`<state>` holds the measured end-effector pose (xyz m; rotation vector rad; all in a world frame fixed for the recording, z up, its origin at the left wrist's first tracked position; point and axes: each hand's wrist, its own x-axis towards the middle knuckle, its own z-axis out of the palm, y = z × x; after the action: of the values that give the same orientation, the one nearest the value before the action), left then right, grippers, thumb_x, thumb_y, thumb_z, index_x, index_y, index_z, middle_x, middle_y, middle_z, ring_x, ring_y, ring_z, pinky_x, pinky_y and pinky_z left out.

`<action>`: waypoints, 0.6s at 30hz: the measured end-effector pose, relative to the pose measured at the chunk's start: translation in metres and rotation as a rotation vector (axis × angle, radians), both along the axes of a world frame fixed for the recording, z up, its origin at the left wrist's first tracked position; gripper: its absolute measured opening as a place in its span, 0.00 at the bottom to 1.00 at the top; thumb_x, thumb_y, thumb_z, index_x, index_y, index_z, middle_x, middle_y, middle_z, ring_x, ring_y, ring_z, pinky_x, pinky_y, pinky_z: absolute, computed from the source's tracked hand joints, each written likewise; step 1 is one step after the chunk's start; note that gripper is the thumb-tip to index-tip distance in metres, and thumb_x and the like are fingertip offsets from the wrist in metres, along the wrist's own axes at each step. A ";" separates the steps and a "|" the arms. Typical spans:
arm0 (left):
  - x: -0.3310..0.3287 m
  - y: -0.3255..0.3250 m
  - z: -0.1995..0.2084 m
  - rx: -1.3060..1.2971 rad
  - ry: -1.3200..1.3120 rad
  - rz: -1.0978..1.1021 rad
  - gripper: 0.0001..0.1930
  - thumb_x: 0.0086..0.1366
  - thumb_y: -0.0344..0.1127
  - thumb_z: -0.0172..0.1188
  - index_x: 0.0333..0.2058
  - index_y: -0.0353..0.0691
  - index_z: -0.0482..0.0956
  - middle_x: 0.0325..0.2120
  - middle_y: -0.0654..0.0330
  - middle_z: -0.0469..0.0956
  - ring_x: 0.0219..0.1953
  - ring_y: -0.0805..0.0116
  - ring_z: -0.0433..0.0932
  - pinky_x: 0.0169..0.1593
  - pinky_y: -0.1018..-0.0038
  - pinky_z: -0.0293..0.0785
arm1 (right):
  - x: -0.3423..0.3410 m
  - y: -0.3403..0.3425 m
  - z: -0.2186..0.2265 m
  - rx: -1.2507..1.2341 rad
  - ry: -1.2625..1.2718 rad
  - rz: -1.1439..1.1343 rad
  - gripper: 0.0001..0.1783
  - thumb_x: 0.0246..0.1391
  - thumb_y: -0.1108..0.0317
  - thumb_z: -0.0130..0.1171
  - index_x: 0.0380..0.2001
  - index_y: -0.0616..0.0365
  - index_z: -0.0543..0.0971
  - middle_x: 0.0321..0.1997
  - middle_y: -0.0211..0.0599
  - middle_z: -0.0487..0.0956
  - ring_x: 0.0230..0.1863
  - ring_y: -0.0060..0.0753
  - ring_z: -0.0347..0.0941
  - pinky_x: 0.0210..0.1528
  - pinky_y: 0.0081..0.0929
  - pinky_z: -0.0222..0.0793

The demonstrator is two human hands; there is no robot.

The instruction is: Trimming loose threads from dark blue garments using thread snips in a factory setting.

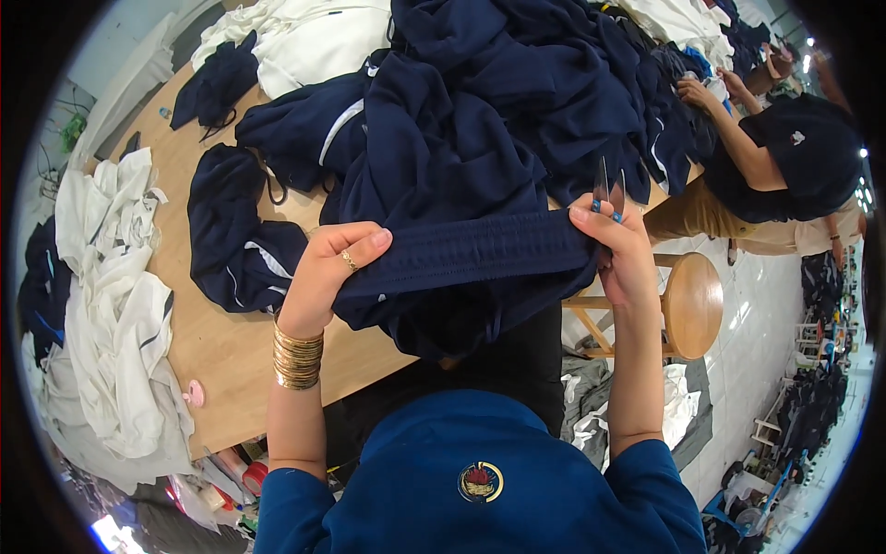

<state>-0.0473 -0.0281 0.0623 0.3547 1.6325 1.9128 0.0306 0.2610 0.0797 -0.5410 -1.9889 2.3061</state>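
Stretched between my hands is the gathered elastic waistband [480, 245] of a pair of navy pants. My left hand [321, 268] is closed on its left end, thumb on top; a ring and a stack of gold bangles show on that arm. At the right end, my right hand [623, 254] grips the band. The same hand also keeps a pair of small thread snips [610, 185], their blades pointing away from me and apart. Below the band the pants' opening hangs over the table's near edge, dark inside. The fingers under the cloth are hidden.
A big heap of navy garments [489, 102] covers the table [249, 379] ahead. White garments lie in a pile [115, 305] at left and another [318, 46] at the back. A wooden stool [694, 305] stands right; beyond it a co-worker [784, 157] handles cloth.
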 end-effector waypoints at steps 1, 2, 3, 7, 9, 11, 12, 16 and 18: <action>0.001 0.000 0.001 -0.013 -0.005 0.006 0.10 0.64 0.35 0.55 0.28 0.33 0.77 0.22 0.74 0.72 0.27 0.87 0.66 0.33 0.87 0.64 | 0.000 -0.001 0.001 0.026 -0.002 0.000 0.04 0.47 0.67 0.61 0.24 0.54 0.79 0.17 0.11 0.68 0.17 0.04 0.53 0.18 0.12 0.39; 0.000 -0.001 -0.001 -0.017 -0.005 0.011 0.10 0.64 0.35 0.55 0.28 0.33 0.77 0.22 0.74 0.72 0.27 0.87 0.66 0.33 0.87 0.64 | 0.000 -0.002 0.002 0.051 -0.004 0.003 0.04 0.47 0.67 0.62 0.24 0.54 0.79 0.18 0.12 0.68 0.17 0.04 0.55 0.18 0.12 0.41; -0.003 -0.003 -0.005 -0.102 0.027 -0.096 0.08 0.63 0.34 0.57 0.30 0.34 0.76 0.23 0.74 0.71 0.27 0.88 0.66 0.32 0.87 0.64 | -0.001 0.001 0.001 0.047 -0.003 0.009 0.04 0.47 0.67 0.62 0.24 0.54 0.79 0.18 0.12 0.68 0.17 0.04 0.55 0.18 0.12 0.41; -0.008 -0.028 -0.009 -0.228 0.029 -0.413 0.09 0.58 0.31 0.62 0.36 0.33 0.76 0.24 0.72 0.71 0.27 0.87 0.65 0.32 0.87 0.64 | -0.002 0.030 0.005 -0.045 0.203 -0.345 0.04 0.49 0.68 0.61 0.28 0.53 0.77 0.22 0.17 0.74 0.19 0.07 0.67 0.18 0.07 0.53; -0.006 -0.035 -0.010 -0.223 0.033 -0.365 0.10 0.58 0.31 0.62 0.37 0.34 0.76 0.24 0.72 0.71 0.26 0.86 0.66 0.31 0.87 0.64 | 0.001 0.033 0.005 -0.046 0.225 -0.367 0.04 0.49 0.68 0.62 0.27 0.53 0.77 0.22 0.16 0.74 0.19 0.06 0.67 0.18 0.05 0.53; -0.002 -0.032 -0.006 -0.213 0.043 -0.318 0.11 0.58 0.31 0.62 0.38 0.34 0.76 0.24 0.72 0.72 0.26 0.86 0.66 0.31 0.87 0.64 | 0.000 0.033 -0.006 0.109 0.101 -0.334 0.04 0.49 0.67 0.61 0.26 0.54 0.78 0.23 0.17 0.75 0.22 0.05 0.66 0.21 0.06 0.54; 0.000 -0.028 -0.002 -0.184 0.047 -0.306 0.11 0.58 0.31 0.62 0.39 0.34 0.76 0.25 0.71 0.73 0.26 0.86 0.66 0.31 0.87 0.64 | 0.002 0.030 -0.010 0.223 0.008 -0.226 0.06 0.49 0.66 0.61 0.27 0.57 0.79 0.26 0.19 0.76 0.25 0.08 0.66 0.27 0.08 0.56; 0.004 -0.018 0.006 -0.144 0.041 -0.303 0.13 0.57 0.32 0.62 0.41 0.32 0.76 0.28 0.69 0.76 0.29 0.85 0.69 0.34 0.86 0.67 | -0.003 0.010 -0.024 0.517 0.162 0.128 0.11 0.52 0.68 0.58 0.38 0.62 0.79 0.33 0.28 0.79 0.37 0.18 0.71 0.41 0.16 0.62; 0.005 -0.011 0.008 -0.130 0.050 -0.311 0.13 0.58 0.32 0.62 0.40 0.32 0.76 0.28 0.68 0.76 0.30 0.84 0.69 0.35 0.85 0.68 | -0.009 -0.024 -0.016 0.469 0.327 0.292 0.13 0.51 0.69 0.60 0.40 0.61 0.79 0.38 0.30 0.79 0.41 0.22 0.72 0.46 0.19 0.63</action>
<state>-0.0418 -0.0392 0.0700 0.5707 1.6174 1.5704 0.0216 0.2367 0.0636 0.1570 -2.4313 1.7880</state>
